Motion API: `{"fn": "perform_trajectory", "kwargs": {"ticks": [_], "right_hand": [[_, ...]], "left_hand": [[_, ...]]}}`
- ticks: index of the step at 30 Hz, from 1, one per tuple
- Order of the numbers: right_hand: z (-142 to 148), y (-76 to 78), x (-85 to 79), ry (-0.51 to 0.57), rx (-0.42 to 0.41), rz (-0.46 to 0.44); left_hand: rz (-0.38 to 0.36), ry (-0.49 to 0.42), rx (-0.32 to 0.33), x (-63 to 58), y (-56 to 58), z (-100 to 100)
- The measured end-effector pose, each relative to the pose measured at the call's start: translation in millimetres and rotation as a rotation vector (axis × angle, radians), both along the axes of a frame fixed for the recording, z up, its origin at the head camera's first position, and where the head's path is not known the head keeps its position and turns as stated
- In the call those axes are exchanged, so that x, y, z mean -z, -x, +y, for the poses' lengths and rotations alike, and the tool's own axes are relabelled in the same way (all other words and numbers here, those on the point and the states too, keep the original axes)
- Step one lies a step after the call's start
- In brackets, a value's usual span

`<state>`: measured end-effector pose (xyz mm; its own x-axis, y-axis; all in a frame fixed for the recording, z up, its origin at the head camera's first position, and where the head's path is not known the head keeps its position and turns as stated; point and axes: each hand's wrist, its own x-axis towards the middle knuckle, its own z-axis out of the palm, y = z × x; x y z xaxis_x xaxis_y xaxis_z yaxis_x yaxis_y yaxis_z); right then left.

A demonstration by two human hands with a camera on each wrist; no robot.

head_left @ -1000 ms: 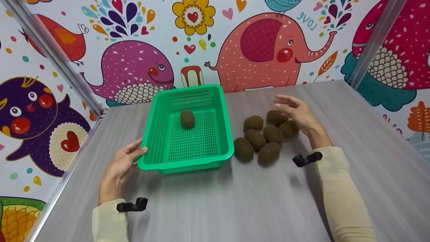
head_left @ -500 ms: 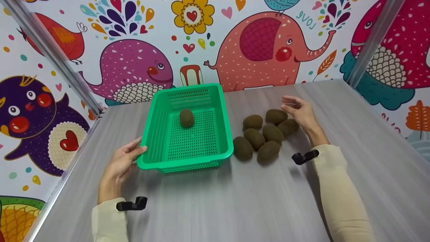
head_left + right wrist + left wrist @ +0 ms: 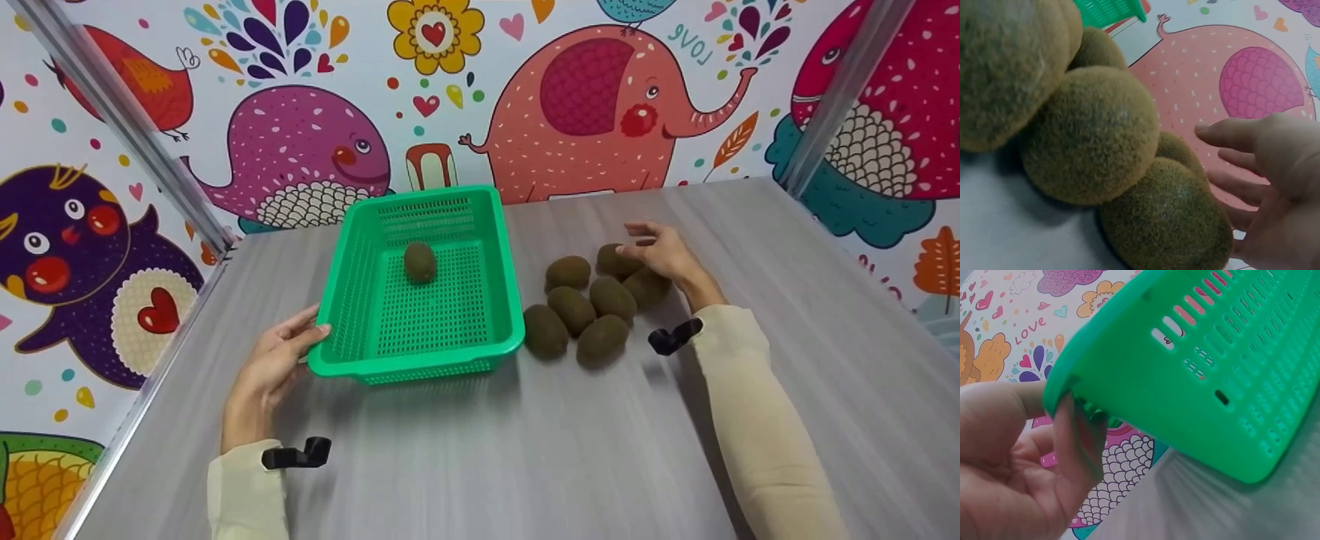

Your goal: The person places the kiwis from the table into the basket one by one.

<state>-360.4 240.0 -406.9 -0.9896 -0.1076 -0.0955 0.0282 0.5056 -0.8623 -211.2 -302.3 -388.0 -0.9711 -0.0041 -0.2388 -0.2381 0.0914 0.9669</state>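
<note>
A green plastic basket [image 3: 416, 367] with slotted walls stands left of the middle in the head view. One brown kiwi [image 3: 420, 264] lies inside it. My left hand [image 3: 266, 367] grips the basket's near left corner, thumb over the rim and fingers beneath, as the left wrist view also shows. Right of the basket, several kiwis [image 3: 571, 311] lie in a cluster. At its far side, my right hand [image 3: 664, 255] hovers over the farthest kiwi [image 3: 611, 259], partly hiding it. The right wrist view shows the fingers loosely bent beside the kiwis [image 3: 1168, 219]; contact cannot be made out.
The grey table [image 3: 585, 442] carries everything. Patterned panels [image 3: 585, 112] with cartoon animals stand behind it and at both sides. Metal posts [image 3: 832, 112] mark the back corners.
My right hand first drew slightly right, then came back left and lower over the farthest kiwi. The left hand and the basket hold their place.
</note>
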Motion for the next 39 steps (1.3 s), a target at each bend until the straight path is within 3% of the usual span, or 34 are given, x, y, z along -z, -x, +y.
{"fn": "perform_trajectory", "kwargs": {"ticks": [20,29,36,39], "right_hand": [[-6,8.7,-5.5,-0.222,-0.123,-0.116],[-6,7.1,-3.7,-0.264,-0.148,-0.098],[-10,7.5,-8.7,-0.256,-0.104,-0.089],[-9,7.4,-10.9,-0.282,-0.098,-0.043]], "left_hand": [[-0.008,0.013,-0.021,0.8,0.0,0],[-0.011,-0.018,-0.017,0.2,2.7,0],[-0.007,-0.003,0.001,0.4,2.4,0],[-0.005,-0.011,0.012,-0.2,1.6,-1]]}}
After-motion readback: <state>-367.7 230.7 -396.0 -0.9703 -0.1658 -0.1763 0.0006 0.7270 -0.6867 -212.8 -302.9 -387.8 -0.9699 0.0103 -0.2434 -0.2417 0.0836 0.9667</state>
